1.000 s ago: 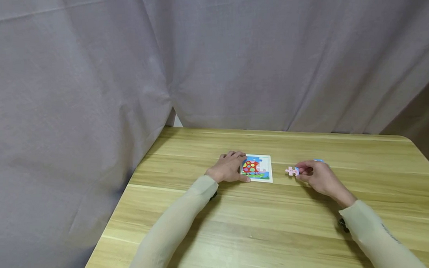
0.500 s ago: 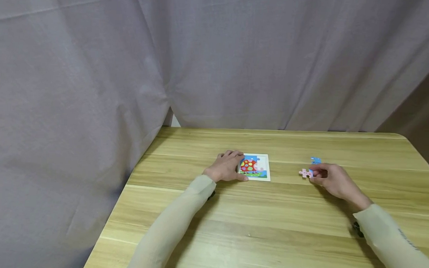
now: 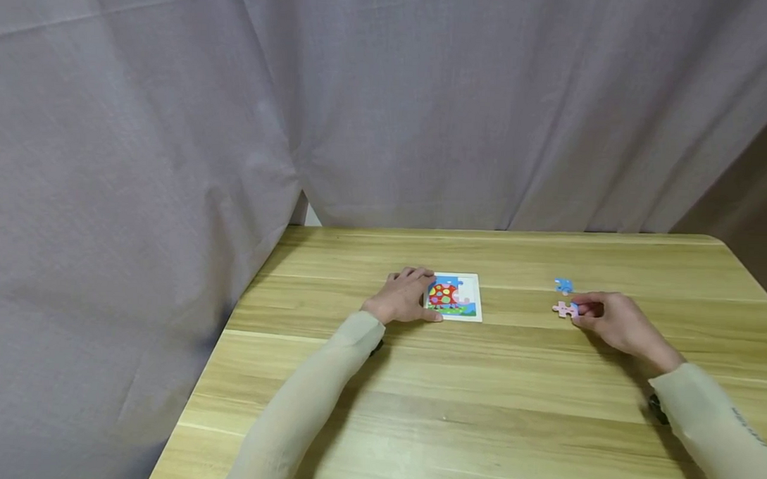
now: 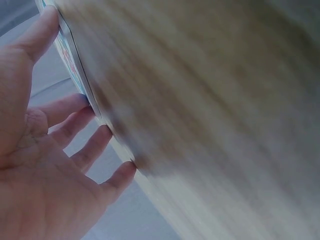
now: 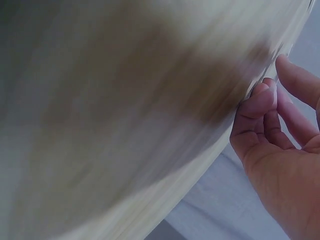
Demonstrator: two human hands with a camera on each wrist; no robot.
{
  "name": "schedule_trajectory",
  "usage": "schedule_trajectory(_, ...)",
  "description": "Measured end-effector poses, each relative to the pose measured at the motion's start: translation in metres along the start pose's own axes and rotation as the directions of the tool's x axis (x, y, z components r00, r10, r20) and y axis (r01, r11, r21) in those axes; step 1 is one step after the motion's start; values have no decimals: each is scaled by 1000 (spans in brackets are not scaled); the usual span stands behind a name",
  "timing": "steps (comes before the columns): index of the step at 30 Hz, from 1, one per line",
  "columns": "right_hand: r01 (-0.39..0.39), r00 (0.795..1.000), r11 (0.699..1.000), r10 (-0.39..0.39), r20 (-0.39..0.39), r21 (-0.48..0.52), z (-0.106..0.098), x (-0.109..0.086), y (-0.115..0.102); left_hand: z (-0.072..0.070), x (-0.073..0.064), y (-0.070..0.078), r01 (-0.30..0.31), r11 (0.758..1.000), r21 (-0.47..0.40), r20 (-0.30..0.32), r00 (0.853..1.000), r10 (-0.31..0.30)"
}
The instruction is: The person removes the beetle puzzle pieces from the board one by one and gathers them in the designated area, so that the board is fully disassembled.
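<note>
A square jigsaw puzzle board (image 3: pixel 480 299) with a white frame lies on the table, showing a red spotted ladybug on blue and green. Its upper right part is a bare pale recess. My left hand (image 3: pixel 403 296) rests at the board's left side, thumb at the near edge and fingers spread toward the far corner. In the left wrist view, the left fingers (image 4: pixel 92 145) are spread along the board and tabletop. Farther right, my right hand (image 3: pixel 621 324) pinches a pink and blue puzzle piece (image 3: pixel 565 310) between thumb and fingertips, close over the table. In the right wrist view the piece is mostly hidden.
A loose blue puzzle piece (image 3: pixel 563 284) lies just beyond the pinched one. The wooden table (image 3: pixel 479 412) ends at a far edge, where a grey curtain (image 3: pixel 413 114) hangs. More curtain drapes along the left side.
My right hand has moved to the right with the pink and blue piece, away from the board. The blue piece behind it has come into full view. The left hand stays at the board.
</note>
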State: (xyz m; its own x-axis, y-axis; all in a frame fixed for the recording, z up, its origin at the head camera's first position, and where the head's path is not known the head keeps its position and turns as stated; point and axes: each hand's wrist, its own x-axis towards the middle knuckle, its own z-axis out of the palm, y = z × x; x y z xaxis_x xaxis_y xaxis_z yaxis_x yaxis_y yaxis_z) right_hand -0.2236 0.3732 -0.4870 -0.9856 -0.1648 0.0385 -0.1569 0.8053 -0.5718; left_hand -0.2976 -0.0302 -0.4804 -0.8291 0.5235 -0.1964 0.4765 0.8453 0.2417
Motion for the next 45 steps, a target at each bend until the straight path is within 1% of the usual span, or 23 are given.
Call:
schedule_trajectory(9,-34,999,999,34,30,-6,-7,4,4,-2,-1,0,-3,1000,-9,-3,1000,3)
schedule_trajectory(15,-37,999,999,37,37,-7,-8,4,6,-3,-1,1,-6,1000,-17,-3,1000,6)
schedule_trajectory(23,-54,996,998,55,66,-12,-11,5,5,-3,-1,1,-7,1000,-13,-2,1000,7)
schedule_trajectory(34,-65,996,998,65,65,-1,-10,5,6,-1,0,0,-3,1000,-17,-1,1000,3)
schedule_trajectory(42,-73,995,997,72,72,5,-9,4,4,0,1,-2,-7,1000,-3,2,1000,7)
schedule_trajectory(45,-75,995,997,74,63,5,-8,4,3,0,1,-2,-7,1000,0,4,1000,7)
